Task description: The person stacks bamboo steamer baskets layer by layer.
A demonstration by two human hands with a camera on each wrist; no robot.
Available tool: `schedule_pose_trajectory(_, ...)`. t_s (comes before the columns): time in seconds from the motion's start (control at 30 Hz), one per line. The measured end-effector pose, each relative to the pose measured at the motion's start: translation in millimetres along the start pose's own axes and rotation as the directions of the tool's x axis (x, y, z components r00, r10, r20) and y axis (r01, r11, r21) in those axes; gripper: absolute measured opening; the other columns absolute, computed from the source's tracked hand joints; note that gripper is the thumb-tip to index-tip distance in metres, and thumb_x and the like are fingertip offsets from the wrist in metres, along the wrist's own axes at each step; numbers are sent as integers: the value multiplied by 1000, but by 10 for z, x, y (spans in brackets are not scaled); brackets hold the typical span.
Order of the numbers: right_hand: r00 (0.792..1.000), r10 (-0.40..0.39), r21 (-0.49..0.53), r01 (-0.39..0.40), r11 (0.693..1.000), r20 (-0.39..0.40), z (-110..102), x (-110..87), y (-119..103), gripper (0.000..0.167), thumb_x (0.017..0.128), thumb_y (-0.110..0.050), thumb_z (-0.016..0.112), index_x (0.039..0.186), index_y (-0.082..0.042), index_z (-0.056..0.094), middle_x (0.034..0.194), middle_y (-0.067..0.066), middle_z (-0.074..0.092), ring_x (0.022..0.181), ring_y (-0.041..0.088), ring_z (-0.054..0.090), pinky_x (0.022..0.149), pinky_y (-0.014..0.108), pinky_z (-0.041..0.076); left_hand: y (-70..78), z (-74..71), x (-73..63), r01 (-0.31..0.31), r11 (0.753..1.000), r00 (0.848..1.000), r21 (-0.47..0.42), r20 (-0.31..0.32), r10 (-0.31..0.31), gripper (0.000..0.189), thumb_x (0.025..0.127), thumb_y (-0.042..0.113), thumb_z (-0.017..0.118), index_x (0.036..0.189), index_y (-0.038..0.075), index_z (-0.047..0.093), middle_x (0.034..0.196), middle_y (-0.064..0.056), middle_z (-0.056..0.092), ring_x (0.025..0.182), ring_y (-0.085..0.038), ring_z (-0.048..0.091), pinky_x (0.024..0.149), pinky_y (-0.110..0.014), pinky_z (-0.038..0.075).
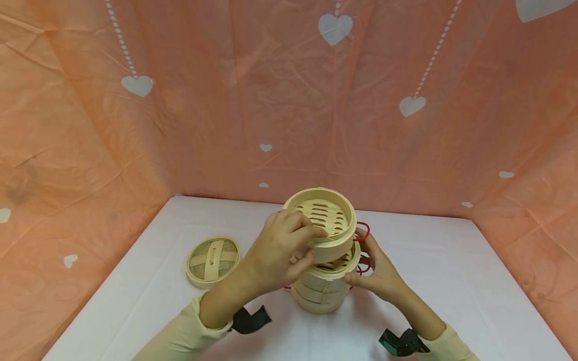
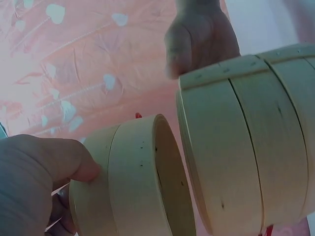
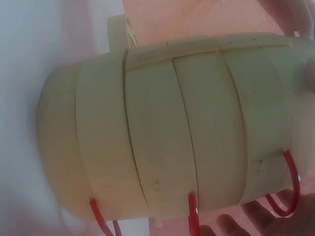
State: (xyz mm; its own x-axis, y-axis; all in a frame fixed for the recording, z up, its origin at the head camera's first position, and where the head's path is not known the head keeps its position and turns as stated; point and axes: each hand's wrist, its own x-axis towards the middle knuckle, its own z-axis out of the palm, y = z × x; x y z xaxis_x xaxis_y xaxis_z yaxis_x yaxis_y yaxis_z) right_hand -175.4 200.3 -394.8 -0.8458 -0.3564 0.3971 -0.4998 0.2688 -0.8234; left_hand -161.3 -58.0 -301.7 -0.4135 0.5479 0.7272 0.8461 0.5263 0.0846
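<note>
On the left of the table [image 1: 144,301] we see the banded lid [image 1: 212,261], well apart from the rest. Near the middle, our left hand [image 1: 281,250] pinches the near-left wall of the raised tier [image 1: 335,249], just above the stack of tiers [image 1: 318,295]; the left wrist view shows a narrow gap between them. We do best, we judge, to hold it level and match its rim and red handle [image 1: 369,231] to those beneath. At the right, our right hand [image 1: 377,268] curves around the stack's side, thumb near, fingers far; light, even pressure should steady it.
</note>
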Motion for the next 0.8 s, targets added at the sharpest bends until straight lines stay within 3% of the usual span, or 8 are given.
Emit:
schedule_pose_trajectory(0.27, 998, 60, 38, -61, 997, 22, 6, -16, -18, 84, 75, -22, 81, 142, -11, 33, 126, 25, 49, 102, 25, 59, 78, 31, 53, 67, 75, 9, -9, 1000, 1000, 8, 4, 9, 33, 71, 10, 68, 102, 20, 69, 91, 6, 57, 87, -11, 51, 81, -34, 40)
schedule_pose_trajectory(0.5, 1000, 28, 16, -28, 999, 1, 7, -16, 9, 86, 72, -16, 81, 145, -15, 34, 134, 17, 48, 111, 9, 54, 85, 29, 51, 101, 109, -10, -7, 1000, 1000, 27, 26, 6, 33, 71, 12, 69, 102, 21, 69, 90, 8, 56, 91, -10, 51, 80, -32, 39)
schedule_pose_trajectory(0.8, 997, 73, 27, -73, 997, 4, 18, -23, -11, 79, 73, -22, 83, 137, -8, 38, 127, 21, 49, 102, 19, 61, 78, 29, 55, 134, 126, -17, -11, 1000, 999, 22, 44, 10, 33, 70, 13, 70, 102, 21, 69, 89, 9, 56, 89, -10, 50, 80, -31, 39)
